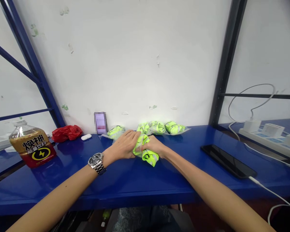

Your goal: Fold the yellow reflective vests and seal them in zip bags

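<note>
A bunched neon-yellow reflective vest (151, 158) with silver strips is between my hands above the blue table, partly inside a clear plastic bag. My left hand (125, 144), with a metal watch on its wrist, is closed around the bag's left side. From the right, my right hand (156, 146) grips the vest, its thumb pressed into the fabric and its other fingers largely hidden. Behind my hands, by the wall, lie bagged yellow bundles: one bundle (116, 130) to the left, others (156, 128) in the middle and another bundle (175, 128) to the right.
On the left of the blue table (125, 183) stand a large drink bottle (33, 143), a red plastic bag (67, 132) and a small white case (86, 137). A phone (100, 123) leans on the wall. At right lie a black phone (228, 160) on a cable and a power strip (270, 137).
</note>
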### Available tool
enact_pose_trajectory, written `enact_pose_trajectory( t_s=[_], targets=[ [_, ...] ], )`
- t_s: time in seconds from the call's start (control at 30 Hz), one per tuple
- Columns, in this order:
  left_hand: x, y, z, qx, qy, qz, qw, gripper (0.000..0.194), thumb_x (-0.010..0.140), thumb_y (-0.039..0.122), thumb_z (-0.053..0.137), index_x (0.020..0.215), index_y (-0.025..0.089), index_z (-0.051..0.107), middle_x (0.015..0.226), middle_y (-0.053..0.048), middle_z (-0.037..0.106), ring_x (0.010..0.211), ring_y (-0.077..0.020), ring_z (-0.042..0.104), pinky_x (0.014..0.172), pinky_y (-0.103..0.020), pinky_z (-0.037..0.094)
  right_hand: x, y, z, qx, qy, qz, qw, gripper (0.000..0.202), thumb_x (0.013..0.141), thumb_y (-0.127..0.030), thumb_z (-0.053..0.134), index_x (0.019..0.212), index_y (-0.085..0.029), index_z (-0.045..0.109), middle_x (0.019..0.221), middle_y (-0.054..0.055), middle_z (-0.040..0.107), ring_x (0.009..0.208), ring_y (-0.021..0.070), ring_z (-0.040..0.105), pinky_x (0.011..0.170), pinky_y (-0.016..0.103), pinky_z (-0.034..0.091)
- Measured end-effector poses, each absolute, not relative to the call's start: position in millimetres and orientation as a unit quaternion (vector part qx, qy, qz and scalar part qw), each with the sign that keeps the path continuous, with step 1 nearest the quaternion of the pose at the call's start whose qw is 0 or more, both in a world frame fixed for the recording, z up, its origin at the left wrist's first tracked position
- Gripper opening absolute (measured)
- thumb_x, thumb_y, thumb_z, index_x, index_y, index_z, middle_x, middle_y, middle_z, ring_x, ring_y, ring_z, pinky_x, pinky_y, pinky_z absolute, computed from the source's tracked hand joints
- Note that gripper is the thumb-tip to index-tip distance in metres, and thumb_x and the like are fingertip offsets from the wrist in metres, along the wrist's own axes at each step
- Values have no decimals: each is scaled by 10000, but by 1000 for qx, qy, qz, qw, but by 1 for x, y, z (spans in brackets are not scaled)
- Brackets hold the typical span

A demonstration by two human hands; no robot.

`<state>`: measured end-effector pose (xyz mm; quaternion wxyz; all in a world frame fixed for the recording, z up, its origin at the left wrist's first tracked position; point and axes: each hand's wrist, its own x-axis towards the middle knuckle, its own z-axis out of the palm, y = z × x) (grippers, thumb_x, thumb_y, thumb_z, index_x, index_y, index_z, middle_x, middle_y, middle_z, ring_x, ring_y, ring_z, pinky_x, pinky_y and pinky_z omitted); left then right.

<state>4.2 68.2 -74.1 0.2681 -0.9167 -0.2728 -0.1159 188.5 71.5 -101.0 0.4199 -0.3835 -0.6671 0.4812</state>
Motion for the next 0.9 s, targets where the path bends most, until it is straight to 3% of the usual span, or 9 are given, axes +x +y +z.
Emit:
enact_pose_trajectory(
  t_s=[0.13, 0.33, 0.43, 0.6, 0.73, 0.9],
  targets=[
    [15, 61, -84, -919, -287, -102, 251, 731, 589, 254, 677, 1226, 89, 359, 1136, -175, 553, 1061, -324, 532, 938, -441, 425, 189, 69, -104, -389, -748, 402, 356, 339, 521, -246, 761, 822, -159, 632, 820, -2, 638, 769, 168, 543, 636, 247, 431],
    [26, 59, -95, -919, -285, -134, 236, 633, 656, 176, 580, 1235, 103, 336, 1143, -180, 546, 1086, -310, 508, 931, -445, 416, 186, 70, -109, -454, -741, 341, 358, 539, 526, -230, 734, 1012, -193, 504, 1029, 67, 603, 929, 242, 564, 741, 299, 444],
    [25, 61, -96, -921, -281, -150, 223, 634, 671, 218, 604, 1236, 109, 339, 1146, -175, 541, 1076, -308, 513, 915, -444, 425, 190, 71, -106, -457, -734, 377, 333, 633, 530, -231, 739, 1086, -189, 440, 1039, 78, 577, 946, 251, 566, 762, 318, 455],
    [18, 65, -102, -911, -304, -179, 213, 620, 682, 341, 647, 1195, 112, 385, 1084, -149, 554, 967, -301, 545, 821, -424, 460, 201, 74, -99, -395, -687, 542, 282, 690, 587, -270, 744, 1129, -217, 320, 904, 6, 548, 830, 196, 591, 696, 312, 493],
    [11, 72, -108, -880, -334, -241, 236, 593, 726, 364, 620, 1204, 110, 378, 1095, -171, 554, 990, -319, 539, 815, -440, 465, 203, 76, -98, -373, -682, 521, 353, 659, 590, -320, 771, 1089, -228, 350, 870, -19, 537, 768, 173, 578, 658, 300, 489],
    [3, 81, -111, -826, -372, -320, 277, 645, 738, 352, 616, 1266, 114, 331, 1088, -181, 543, 1014, -334, 546, 833, -477, 470, 199, 81, -101, -331, -758, 337, 451, 504, 651, -394, 748, 1065, -193, 543, 1037, 35, 607, 981, 222, 565, 867, 339, 438]
  ],
)
